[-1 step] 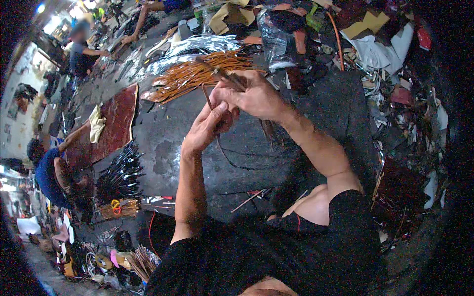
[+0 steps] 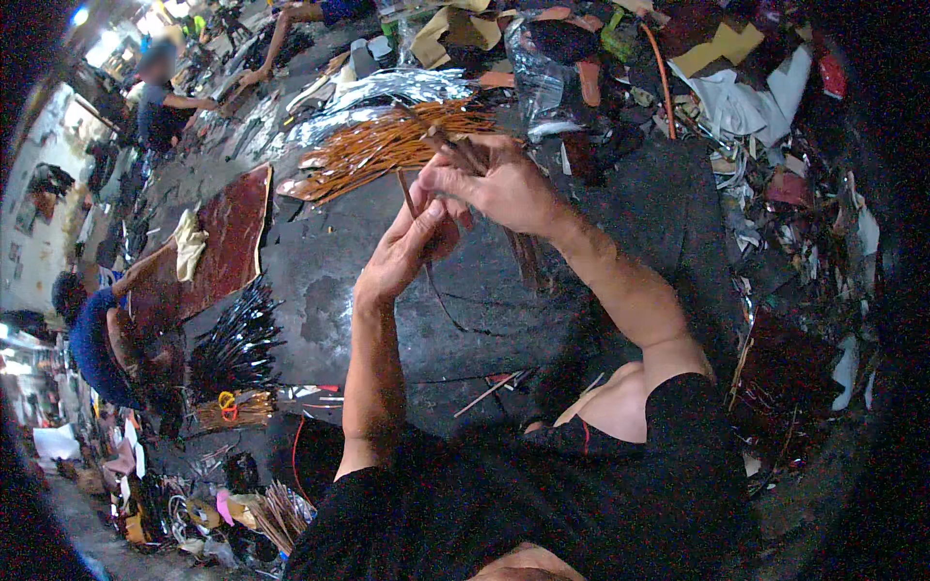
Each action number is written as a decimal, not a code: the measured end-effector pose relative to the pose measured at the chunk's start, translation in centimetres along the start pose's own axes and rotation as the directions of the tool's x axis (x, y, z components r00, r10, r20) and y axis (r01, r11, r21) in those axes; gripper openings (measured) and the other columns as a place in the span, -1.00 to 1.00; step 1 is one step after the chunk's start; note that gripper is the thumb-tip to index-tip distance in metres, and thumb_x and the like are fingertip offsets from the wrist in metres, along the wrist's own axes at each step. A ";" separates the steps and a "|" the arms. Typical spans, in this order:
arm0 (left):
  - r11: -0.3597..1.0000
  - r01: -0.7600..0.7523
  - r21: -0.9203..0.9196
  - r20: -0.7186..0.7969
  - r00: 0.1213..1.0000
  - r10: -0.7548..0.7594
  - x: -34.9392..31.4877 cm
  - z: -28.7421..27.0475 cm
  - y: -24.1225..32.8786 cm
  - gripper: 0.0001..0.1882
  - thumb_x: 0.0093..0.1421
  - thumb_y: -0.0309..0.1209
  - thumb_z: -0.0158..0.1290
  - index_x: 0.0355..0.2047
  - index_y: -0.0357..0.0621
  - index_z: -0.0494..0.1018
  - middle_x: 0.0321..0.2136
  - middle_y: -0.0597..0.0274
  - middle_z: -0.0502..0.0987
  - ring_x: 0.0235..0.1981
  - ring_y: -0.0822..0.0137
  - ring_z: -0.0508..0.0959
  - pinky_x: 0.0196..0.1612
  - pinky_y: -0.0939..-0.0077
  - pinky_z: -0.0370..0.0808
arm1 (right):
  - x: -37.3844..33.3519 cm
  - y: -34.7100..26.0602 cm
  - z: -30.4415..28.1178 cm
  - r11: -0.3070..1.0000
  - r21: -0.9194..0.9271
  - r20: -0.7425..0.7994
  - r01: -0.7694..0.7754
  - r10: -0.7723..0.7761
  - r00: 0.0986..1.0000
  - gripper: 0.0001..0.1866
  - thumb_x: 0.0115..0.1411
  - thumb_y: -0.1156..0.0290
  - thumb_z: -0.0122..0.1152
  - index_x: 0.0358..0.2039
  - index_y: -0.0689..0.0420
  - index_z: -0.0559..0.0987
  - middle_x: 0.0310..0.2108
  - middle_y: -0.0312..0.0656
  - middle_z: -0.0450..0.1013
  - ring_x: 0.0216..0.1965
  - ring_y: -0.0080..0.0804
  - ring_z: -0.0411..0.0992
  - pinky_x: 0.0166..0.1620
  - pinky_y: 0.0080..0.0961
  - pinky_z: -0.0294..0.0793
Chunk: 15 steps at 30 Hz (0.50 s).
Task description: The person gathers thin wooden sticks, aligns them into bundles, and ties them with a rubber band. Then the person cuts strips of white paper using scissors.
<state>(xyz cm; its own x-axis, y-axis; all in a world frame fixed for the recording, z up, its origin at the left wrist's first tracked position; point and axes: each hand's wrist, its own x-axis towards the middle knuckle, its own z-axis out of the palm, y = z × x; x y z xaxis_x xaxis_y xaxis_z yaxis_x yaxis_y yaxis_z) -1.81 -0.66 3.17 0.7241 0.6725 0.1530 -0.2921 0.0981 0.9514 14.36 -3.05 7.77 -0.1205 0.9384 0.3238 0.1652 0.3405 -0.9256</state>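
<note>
My right hand is closed around a small bundle of thin dark brown strips; their loose ends hang below it. My left hand sits just below and to the left, and its fingers pinch one narrow brown strip that runs up toward the bundle. Both hands are raised over a dark grey worktop. Right behind them lies a fanned pile of orange-brown strips.
Silver foil sheets lie behind the orange pile. A dark red sheet with a pale cloth is at left, near black strips. One person in blue sits at left, another far back. Scraps crowd the right.
</note>
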 end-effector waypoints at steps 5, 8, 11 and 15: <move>0.924 -0.144 0.355 0.067 0.989 0.129 1.4 1.0 0.4 -0.44 0.32 -0.28 -0.28 0.24 -0.22 -0.16 0.17 0.14 0.05 0.17 0.29 0.07 0.17 0.44 0.04 | 0.8 0.5 -0.1 0.997 -0.022 -0.125 0.076 -0.078 0.989 -0.77 0.13 0.25 0.15 -0.42 0.19 0.52 -0.57 -0.32 0.45 -0.54 -0.66 0.37 -0.49 -0.65 0.36; 0.928 -0.215 0.304 0.064 0.977 0.205 2.0 1.8 0.2 -0.46 0.32 -0.27 -0.30 0.21 -0.26 -0.11 0.20 0.14 -0.01 0.22 0.29 -0.01 0.21 0.43 -0.01 | 1.1 -0.6 0.9 0.993 -0.082 -0.236 0.079 -0.097 0.967 -0.75 0.13 0.23 0.15 -0.41 0.18 0.51 -0.56 -0.34 0.45 -0.49 -0.63 0.38 -0.45 -0.63 0.38; 0.927 -0.294 0.234 -0.036 0.950 0.310 2.7 2.4 -0.2 -0.44 0.32 -0.16 -0.33 0.20 -0.26 -0.05 0.13 0.11 0.14 0.15 0.31 0.13 0.19 0.41 0.04 | 1.6 -1.3 0.0 0.989 -0.053 -0.242 0.137 -0.146 0.959 -0.75 0.15 0.23 0.14 -0.36 0.18 0.49 -0.54 -0.36 0.43 -0.49 -0.64 0.37 -0.45 -0.67 0.36; 0.908 -0.324 0.264 -0.097 0.928 0.359 3.6 1.7 0.4 -0.42 0.30 -0.08 -0.34 0.16 -0.27 0.06 0.03 0.07 0.27 0.08 0.28 0.26 0.16 0.36 0.11 | 1.5 -1.7 -1.6 0.989 -0.018 -0.267 0.150 -0.149 0.952 -0.76 0.20 0.24 0.06 -0.33 0.17 0.46 -0.58 -0.39 0.37 -0.53 -0.66 0.33 -0.44 -0.70 0.33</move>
<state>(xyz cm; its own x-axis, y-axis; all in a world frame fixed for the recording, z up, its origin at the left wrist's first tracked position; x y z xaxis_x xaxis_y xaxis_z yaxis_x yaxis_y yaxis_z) 1.75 0.56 4.51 0.5069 0.7303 0.4579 -0.3351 -0.3225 0.8853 15.43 -2.17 10.12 0.1217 0.8583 0.4984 0.1628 0.4781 -0.8631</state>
